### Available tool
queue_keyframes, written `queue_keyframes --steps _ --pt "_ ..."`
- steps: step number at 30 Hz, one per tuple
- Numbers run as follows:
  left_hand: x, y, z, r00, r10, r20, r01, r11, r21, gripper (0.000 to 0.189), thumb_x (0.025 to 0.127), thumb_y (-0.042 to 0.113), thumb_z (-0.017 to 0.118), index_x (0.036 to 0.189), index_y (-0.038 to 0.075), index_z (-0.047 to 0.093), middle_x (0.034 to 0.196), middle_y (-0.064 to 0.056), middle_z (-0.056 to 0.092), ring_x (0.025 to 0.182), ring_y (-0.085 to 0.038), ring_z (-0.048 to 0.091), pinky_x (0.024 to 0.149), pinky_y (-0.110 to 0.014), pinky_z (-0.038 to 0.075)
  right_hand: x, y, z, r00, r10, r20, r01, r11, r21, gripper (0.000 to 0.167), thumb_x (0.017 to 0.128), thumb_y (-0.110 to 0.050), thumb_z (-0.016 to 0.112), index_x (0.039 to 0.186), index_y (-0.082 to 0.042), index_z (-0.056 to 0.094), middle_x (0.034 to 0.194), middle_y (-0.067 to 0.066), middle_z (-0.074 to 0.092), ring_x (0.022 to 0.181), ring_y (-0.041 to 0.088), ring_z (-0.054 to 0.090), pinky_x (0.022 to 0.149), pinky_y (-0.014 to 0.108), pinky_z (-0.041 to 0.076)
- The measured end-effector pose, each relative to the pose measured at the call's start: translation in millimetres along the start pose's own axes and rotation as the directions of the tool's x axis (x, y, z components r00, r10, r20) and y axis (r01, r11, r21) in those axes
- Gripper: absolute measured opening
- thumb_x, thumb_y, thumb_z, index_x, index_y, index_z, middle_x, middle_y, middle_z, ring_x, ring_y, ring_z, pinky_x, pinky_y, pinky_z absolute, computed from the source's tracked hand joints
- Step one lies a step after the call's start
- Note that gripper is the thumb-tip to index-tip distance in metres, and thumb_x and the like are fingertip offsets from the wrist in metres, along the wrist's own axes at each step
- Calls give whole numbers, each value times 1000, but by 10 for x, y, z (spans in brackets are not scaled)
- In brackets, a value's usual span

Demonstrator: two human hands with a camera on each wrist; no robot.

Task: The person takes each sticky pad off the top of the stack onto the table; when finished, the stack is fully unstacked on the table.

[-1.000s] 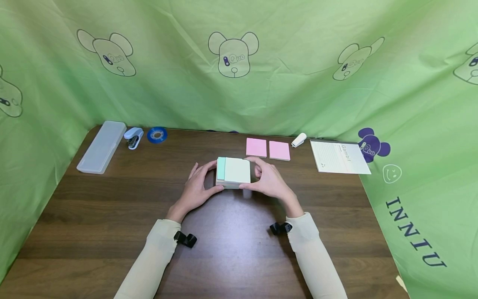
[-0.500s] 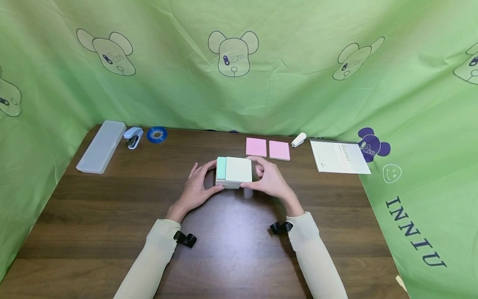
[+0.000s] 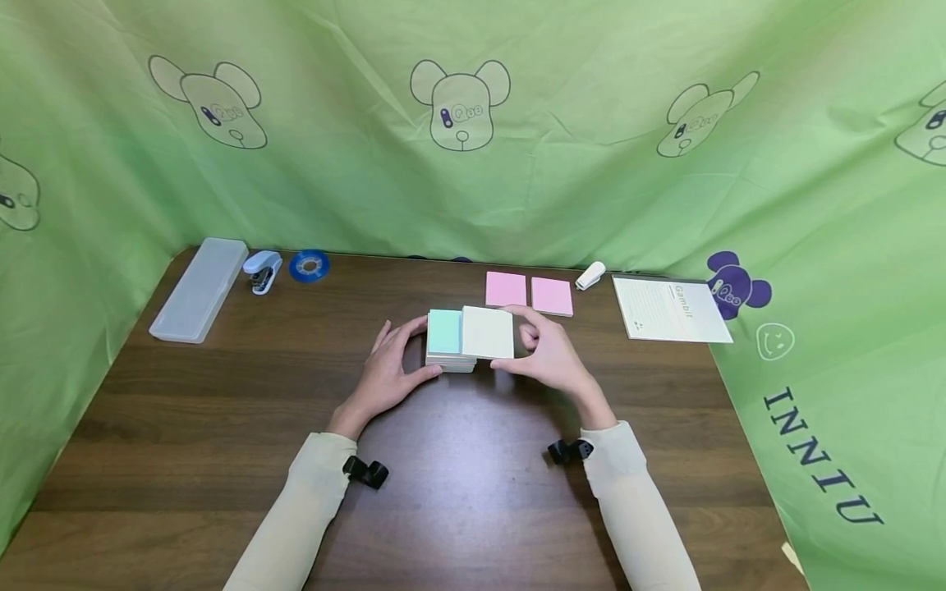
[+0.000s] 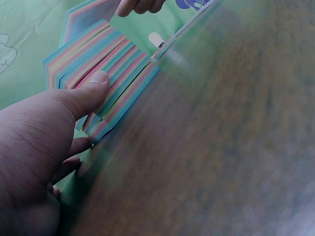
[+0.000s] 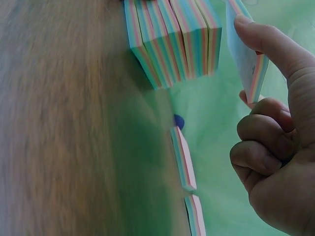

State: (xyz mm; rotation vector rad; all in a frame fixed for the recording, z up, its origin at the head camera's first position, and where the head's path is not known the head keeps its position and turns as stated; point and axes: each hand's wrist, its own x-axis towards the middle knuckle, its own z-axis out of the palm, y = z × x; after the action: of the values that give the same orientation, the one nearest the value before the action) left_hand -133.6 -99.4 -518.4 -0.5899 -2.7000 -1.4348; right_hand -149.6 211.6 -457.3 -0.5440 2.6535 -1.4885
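A stack of sticky note pads (image 3: pixel 444 332), green on top, stands on the table in the middle of the head view. My left hand (image 3: pixel 386 379) grips its left side, thumb on the near edge; the left wrist view shows the thumb against the striped layers (image 4: pixel 115 73). Between thumb and finger of my right hand (image 3: pixel 553 355) is one pale-topped sticky note pad (image 3: pixel 489 332), held at its right side. It overhangs the stack to the right. In the right wrist view this thin pad (image 5: pixel 248 61) is apart from the stack (image 5: pixel 170 42), other fingers curled.
Two pink sticky note pads (image 3: pixel 506 290) lie behind the right hand, near a small white clip-like object (image 3: pixel 590 276) and a notepad (image 3: pixel 671 309). At back left are a translucent case (image 3: pixel 199 291), a stapler (image 3: pixel 262 271) and a blue tape roll (image 3: pixel 309 266).
The right hand has drawn the pale-topped pad to the right off the stack, uncovering more of the green pad. The left hand has stayed on the stack.
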Motion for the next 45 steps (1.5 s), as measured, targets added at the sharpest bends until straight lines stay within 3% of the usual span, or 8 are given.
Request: queue_keyframes --steps 20,45 --pt "-6 15 -29 1000 -21 7 21 1000 6 91 97 33 90 169 7 41 161 -15 59 157 -34 47 140 -55 4 -207 247 -431 998 68 -7 -68 998 -15 83 77 -13 104 150 -14 65 76 -7 26 71 10 28 77 28 35" --pt "17 59 -51 999 -38 17 38 999 7 90 96 32 90 168 6 42 162 -15 59 157 -33 47 140 -54 5 -391 607 -998 983 167 -70 -167 986 16 82 80 -1 99 152 -7 61 72 0 20 65 13 21 56 34 21"
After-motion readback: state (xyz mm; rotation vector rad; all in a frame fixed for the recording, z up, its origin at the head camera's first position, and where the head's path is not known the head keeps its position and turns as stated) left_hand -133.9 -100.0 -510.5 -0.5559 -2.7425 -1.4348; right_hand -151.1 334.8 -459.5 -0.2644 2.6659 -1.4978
